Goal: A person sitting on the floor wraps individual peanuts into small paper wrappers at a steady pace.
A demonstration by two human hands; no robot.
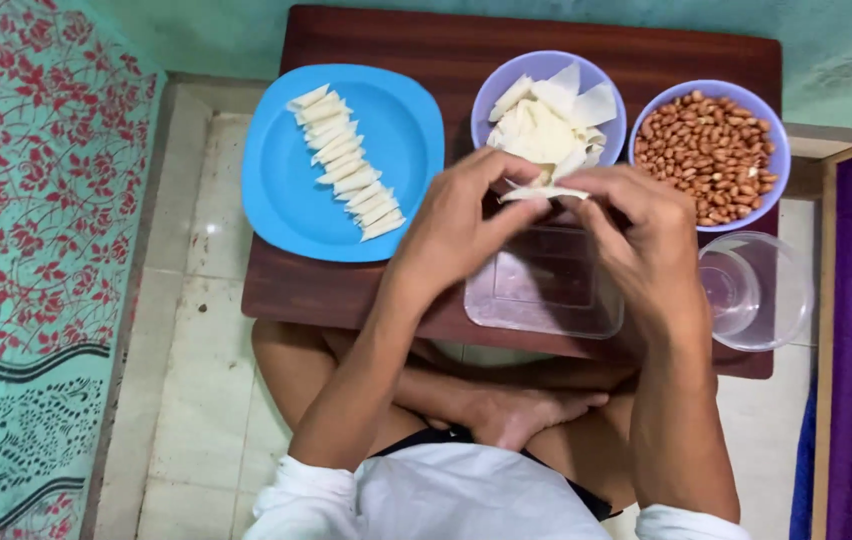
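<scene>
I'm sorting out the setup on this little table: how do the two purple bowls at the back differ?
The left purple bowl holds pale, flat, thin wrapper pieces; the right purple bowl holds brown peanuts. The wrappers stick up above the left bowl's rim, while the peanuts lie in a lower heap. The left bowl is partly covered by the left hand and right hand; the right bowl is almost fully in view. Both are round, similar in colour, and side by side.

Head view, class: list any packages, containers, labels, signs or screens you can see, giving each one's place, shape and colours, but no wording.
No labels, signs or screens show; only containers.
Blue plate: left on the table, rounded square, holding a row of white folded pieces.
Wrapper bowl: centre back, round, lilac.
Peanut bowl: back right, round, lilac.
Clear tub: under the hands, rectangular.
Clear round container: front right.
</scene>
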